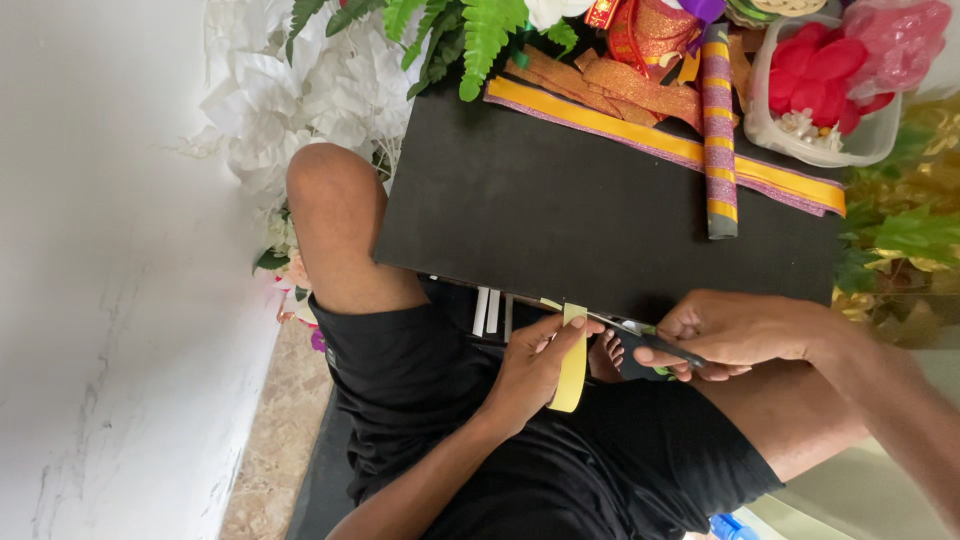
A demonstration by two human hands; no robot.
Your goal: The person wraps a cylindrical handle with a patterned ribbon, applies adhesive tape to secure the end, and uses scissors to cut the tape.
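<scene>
Plainly, from the head view, the person sits cross-legged with a black board (600, 215) across the knees as a surface. The left hand (530, 375) has its grip pinched together on a pale yellow strip (573, 365) — thumb on one face, fingers behind — just past the board's near edge, over the lap. The right hand (735, 335) is closed round dark-handled scissors (650, 340), whose blades meet the strip's upper end.

That strip looks light and floppy, probably foam or ribbon: it would bend under its own weight, so holding it near the cut, as now, seems the sensible place. It does not look fragile or slippery.

On the board's far side lie a gold and purple ribbon (680, 145), a striped roll (719, 140) and a clear tub (850, 145) of red petals — well apart from both hands.
</scene>
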